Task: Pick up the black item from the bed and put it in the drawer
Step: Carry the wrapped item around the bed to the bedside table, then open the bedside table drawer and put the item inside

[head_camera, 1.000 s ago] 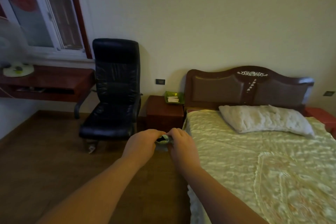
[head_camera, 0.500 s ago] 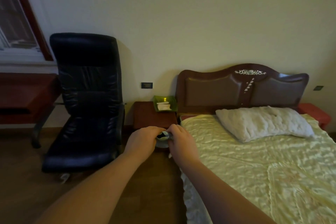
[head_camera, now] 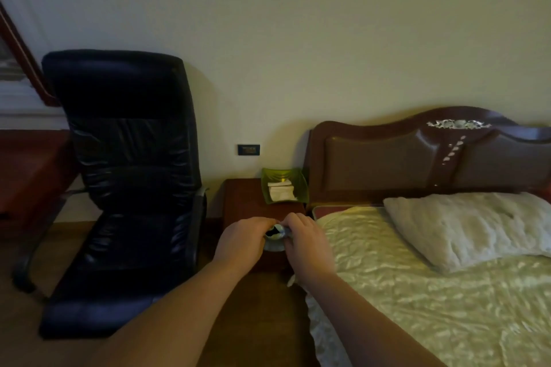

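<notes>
Bed (head_camera: 417,292): to the right of my right hand; I see no black item lying on the cover, so I judge the pick-up done.
Nightstand (head_camera: 247,202): just beyond both hands, beside the bed; I see no open drawer on it, so opening and stowing are left.
Left hand (head_camera: 243,243): clenched on the left side of the item, out in front of me.
Right hand (head_camera: 304,238): clenched on its right side, close to the left hand.
Black item (head_camera: 272,232): pinched between both hands, mostly hidden; a pale part shows under it, and what it is I cannot tell.
</notes>
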